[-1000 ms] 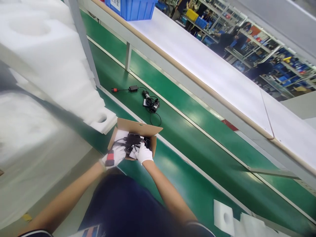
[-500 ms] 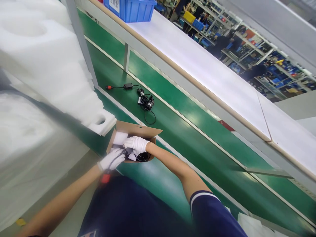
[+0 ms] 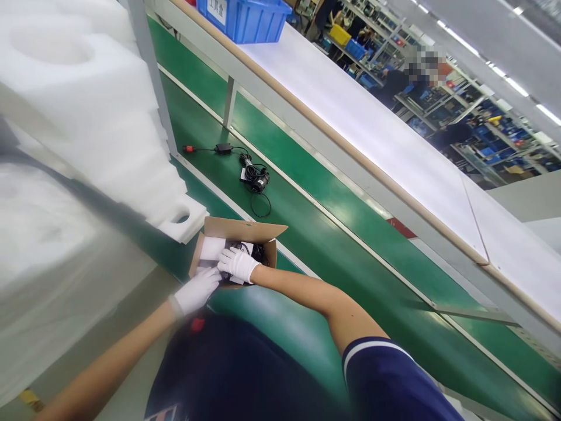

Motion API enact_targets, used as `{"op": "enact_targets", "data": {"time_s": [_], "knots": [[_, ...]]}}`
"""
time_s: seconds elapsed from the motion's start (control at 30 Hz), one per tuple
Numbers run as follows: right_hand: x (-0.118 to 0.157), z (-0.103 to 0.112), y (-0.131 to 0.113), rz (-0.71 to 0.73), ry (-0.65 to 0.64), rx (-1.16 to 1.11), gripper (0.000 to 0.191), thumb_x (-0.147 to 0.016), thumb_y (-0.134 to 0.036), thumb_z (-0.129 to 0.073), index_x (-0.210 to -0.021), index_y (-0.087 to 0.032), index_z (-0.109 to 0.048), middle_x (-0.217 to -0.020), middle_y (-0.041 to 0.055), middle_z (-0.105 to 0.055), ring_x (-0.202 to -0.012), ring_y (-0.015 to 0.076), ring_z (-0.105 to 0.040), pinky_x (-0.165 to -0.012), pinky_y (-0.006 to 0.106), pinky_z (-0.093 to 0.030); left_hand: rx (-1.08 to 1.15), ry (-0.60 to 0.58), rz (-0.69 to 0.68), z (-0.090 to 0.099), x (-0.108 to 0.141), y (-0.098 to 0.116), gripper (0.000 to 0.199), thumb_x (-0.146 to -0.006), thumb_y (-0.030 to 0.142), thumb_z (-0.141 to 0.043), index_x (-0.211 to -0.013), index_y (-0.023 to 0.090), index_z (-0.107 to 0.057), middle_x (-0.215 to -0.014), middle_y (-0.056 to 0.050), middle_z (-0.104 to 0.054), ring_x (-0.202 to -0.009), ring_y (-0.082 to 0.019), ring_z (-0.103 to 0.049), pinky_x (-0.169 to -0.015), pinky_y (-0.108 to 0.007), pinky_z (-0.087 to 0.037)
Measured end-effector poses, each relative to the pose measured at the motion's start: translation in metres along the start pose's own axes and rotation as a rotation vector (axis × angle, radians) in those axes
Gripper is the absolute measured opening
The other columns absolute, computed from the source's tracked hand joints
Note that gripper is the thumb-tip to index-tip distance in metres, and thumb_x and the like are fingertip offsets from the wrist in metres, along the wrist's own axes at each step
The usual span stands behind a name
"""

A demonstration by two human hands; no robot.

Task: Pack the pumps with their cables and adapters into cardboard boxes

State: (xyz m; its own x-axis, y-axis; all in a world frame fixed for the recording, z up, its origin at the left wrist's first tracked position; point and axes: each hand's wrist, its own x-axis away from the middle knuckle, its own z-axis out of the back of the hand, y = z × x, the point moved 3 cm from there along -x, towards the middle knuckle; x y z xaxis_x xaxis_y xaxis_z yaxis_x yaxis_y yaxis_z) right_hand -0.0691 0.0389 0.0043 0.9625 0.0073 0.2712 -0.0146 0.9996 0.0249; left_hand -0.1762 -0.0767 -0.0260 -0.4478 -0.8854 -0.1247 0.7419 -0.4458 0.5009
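Note:
A brown cardboard box [image 3: 245,229] stands with its lid raised on the green surface in front of me. White foam [image 3: 213,248] fills its left part, and black cable [image 3: 259,255] lies coiled at the right. My white-gloved right hand [image 3: 238,264] reaches inside, fingers bent and closed over a dark part that they mostly cover. At the box's near left side my gloved left hand [image 3: 197,290] has its fingers together; what they hold is hidden. Below that hand is a red connector [image 3: 197,324], close to my dark shirt.
A black pump [image 3: 262,182] with bundled cable, a small black module [image 3: 223,148] and a red plug [image 3: 188,149] lie on the green belt. White foam sheets [image 3: 127,134] are stacked at left. Beyond runs a white bench [image 3: 333,111] bearing a blue bin [image 3: 258,22].
The black cable that crossed my left hand no longer shows over it. My right hand has shifted slightly left and down in the box, uncovering more contents behind it. The camera view has shifted slightly.

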Motion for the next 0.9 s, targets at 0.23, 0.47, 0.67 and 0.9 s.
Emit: {"op": "enact_targets", "data": {"time_s": [0.23,0.47,0.67,0.9], "knots": [[0.0,-0.017,-0.002,-0.138,0.108,-0.092,0.029,-0.098,-0.019,-0.032,-0.119,-0.017,-0.052,-0.147,0.0089,-0.038,-0.135,0.0248,-0.03,-0.107,0.046,-0.029,0.021,0.048,0.141,-0.003,0.002,0.007,0.024,-0.082,0.009,-0.045,-0.093,0.013,-0.067,-0.113,-0.013,-0.064,-0.127,-0.03,-0.043,-0.104,-0.046,-0.041],[0.05,0.01,-0.001,-0.611,0.165,-0.265,0.05,-0.088,-0.023,-0.051,-0.137,-0.016,-0.039,-0.146,0.0158,-0.036,-0.128,0.0295,-0.037,-0.1,0.045,-0.037,0.11,0.188,0.366,-0.003,-0.002,0.005,0.021,-0.09,0.031,-0.047,-0.085,0.019,-0.063,-0.107,-0.01,-0.065,-0.114,-0.029,-0.055,-0.096,-0.043,-0.047],[0.066,0.01,-0.012,-0.916,0.131,-0.445,0.038,-0.087,-0.02,-0.048,-0.125,-0.018,-0.048,-0.117,0.0097,-0.058,-0.099,0.0233,-0.056,-0.081,0.035,-0.047,0.044,0.161,0.611,0.015,-0.063,0.017,0.073,-0.07,0.048,-0.066,-0.128,0.011,-0.042,-0.112,-0.018,-0.056,-0.096,-0.033,-0.06,-0.073,-0.04,-0.051],[0.07,0.014,-0.026,-0.807,0.146,-0.483,0.028,-0.091,-0.025,-0.041,-0.111,-0.021,-0.059,-0.101,0.0076,-0.067,-0.092,0.0237,-0.063,-0.078,0.035,-0.049,0.18,0.016,0.694,0.029,-0.085,-0.002,0.055,-0.069,0.038,-0.064,-0.118,0.018,-0.048,-0.111,-0.015,-0.061,-0.096,-0.032,-0.063,-0.075,-0.037,-0.049]]}}
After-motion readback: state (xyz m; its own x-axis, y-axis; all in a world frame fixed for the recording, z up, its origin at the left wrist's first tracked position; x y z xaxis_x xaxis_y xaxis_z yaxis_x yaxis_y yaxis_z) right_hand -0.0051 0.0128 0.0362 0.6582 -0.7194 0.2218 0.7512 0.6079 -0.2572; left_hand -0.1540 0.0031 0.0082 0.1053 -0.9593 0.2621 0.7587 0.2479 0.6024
